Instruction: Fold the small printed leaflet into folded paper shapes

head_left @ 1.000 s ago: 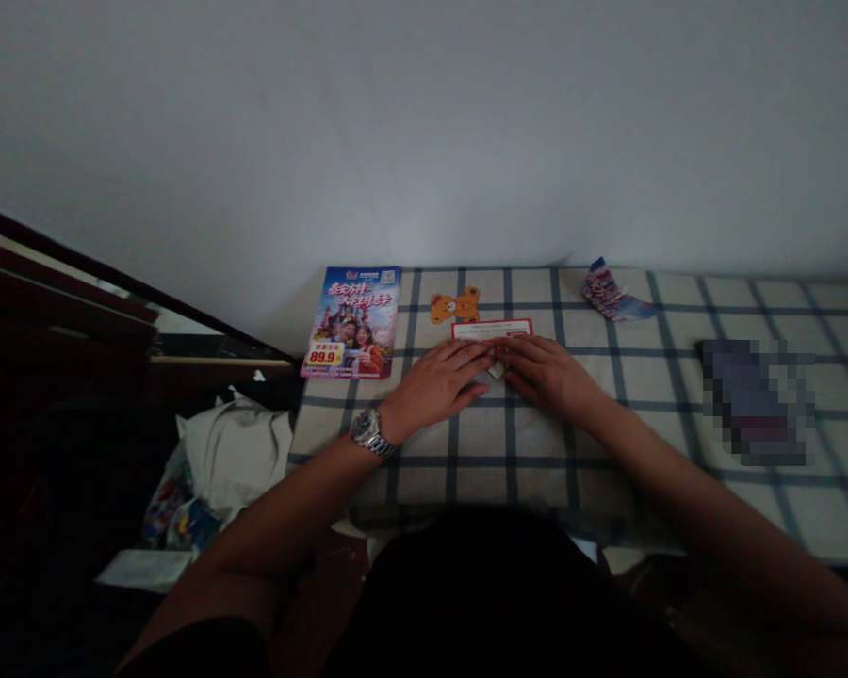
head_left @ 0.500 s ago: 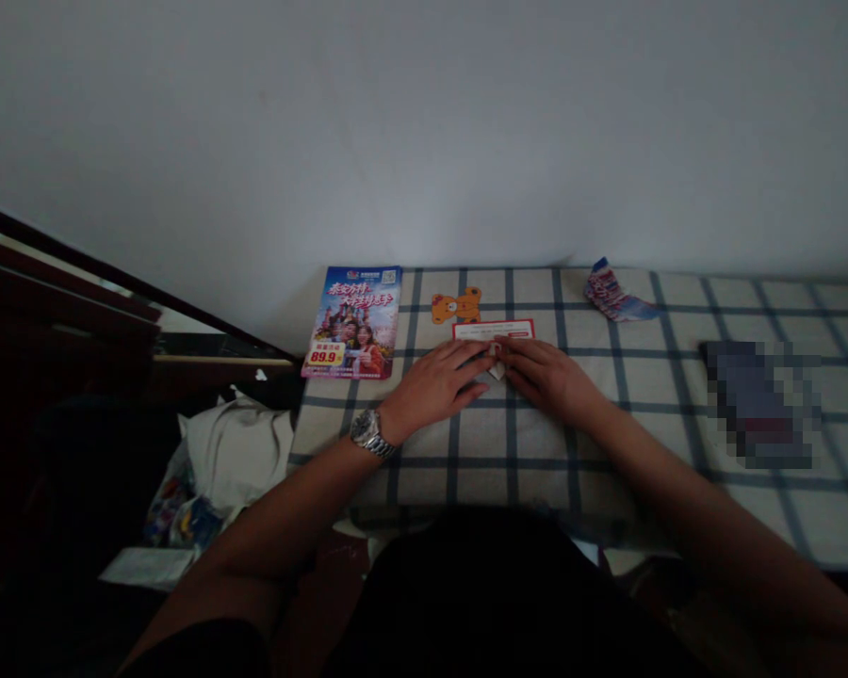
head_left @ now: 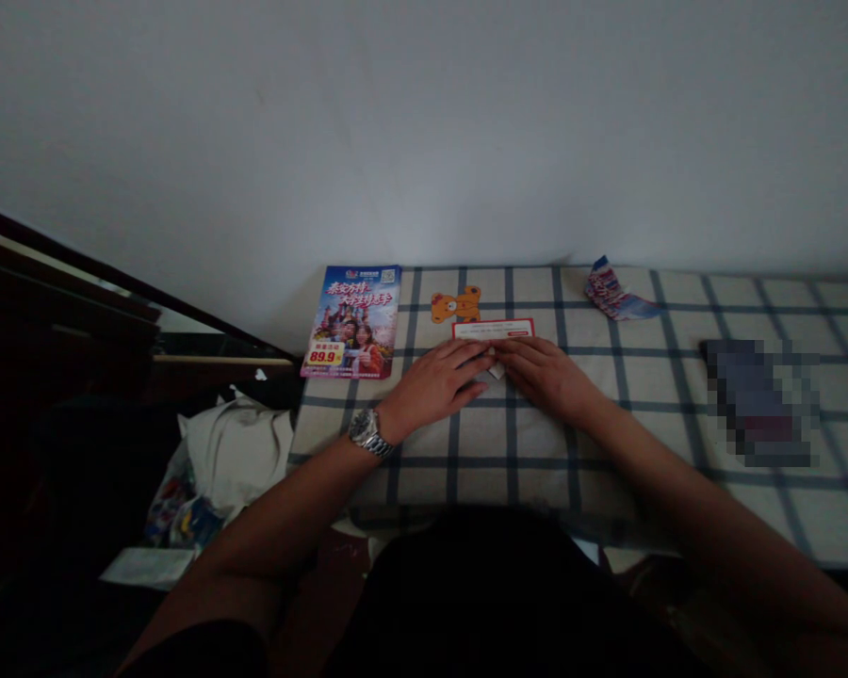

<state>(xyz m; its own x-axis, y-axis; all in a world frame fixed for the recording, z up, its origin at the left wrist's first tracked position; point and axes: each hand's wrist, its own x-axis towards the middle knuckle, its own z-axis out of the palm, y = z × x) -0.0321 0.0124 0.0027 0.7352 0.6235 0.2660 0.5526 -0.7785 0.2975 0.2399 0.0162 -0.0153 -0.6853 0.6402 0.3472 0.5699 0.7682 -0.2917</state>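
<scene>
A folded paper sheet [head_left: 493,327] with a white face and red border lies on the checked cloth [head_left: 424,471]. My left hand [head_left: 442,381], with a watch [head_left: 369,431] on its wrist, presses its fingertips on the paper from the left; its thumb stays lower and apart from the fingers. From the right, the bent fingers of my right hand [head_left: 547,377] hold down the same paper. Both sets of fingertips nearly meet over it and hide its middle. A small pale folded corner [head_left: 496,370] shows between them.
A stack of colourful flyers [head_left: 353,325] lies at the left edge. A bear-shaped cutout [head_left: 456,305] is behind the paper. Crumpled flyer paper [head_left: 614,294] sits against the wall, and a dark blurred-out object [head_left: 759,405] lies at right. A white bag [head_left: 240,452] stands below left.
The fingers of my right hand have shifted slightly down over the paper, and less of the pale folded corner shows. Everything else looks the same.
</scene>
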